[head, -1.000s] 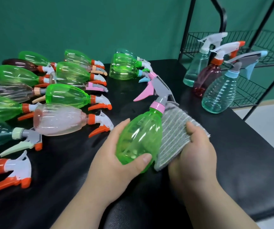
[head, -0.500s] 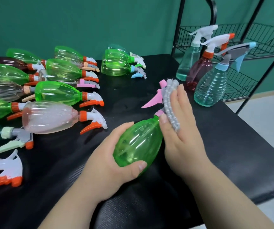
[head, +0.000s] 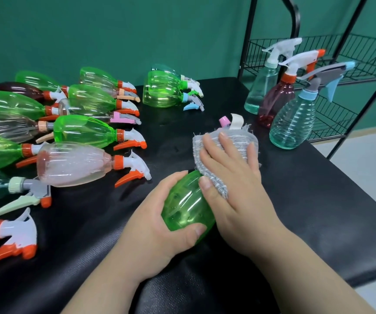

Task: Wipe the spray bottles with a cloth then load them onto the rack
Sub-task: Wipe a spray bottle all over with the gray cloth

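Observation:
A green spray bottle [head: 185, 205] lies tilted on the black table [head: 318, 211], its base toward me. My left hand [head: 159, 220] grips its lower body, thumb across the front. My right hand [head: 234, 177] wraps a grey ribbed cloth [head: 243, 141] over the bottle's neck and spray head, fingers spread on top and thumb pinching the cloth edge. Only the pink tip [head: 224, 121] of the spray head shows past the cloth. The black wire rack [head: 363, 55] stands at the right behind the table, with nothing on the shelves in view.
Several green, pink and dark bottles [head: 76, 164] lie on their sides across the table's left half. Two green bottles [head: 162, 91] lie at the back centre. Three upright bottles [head: 291, 123] stand at the table's right edge in front of the rack.
My right hand has spread the cloth over the top of the bottle's neck and spray head, covering the pink trigger. My left hand keeps its hold on the bottle body.

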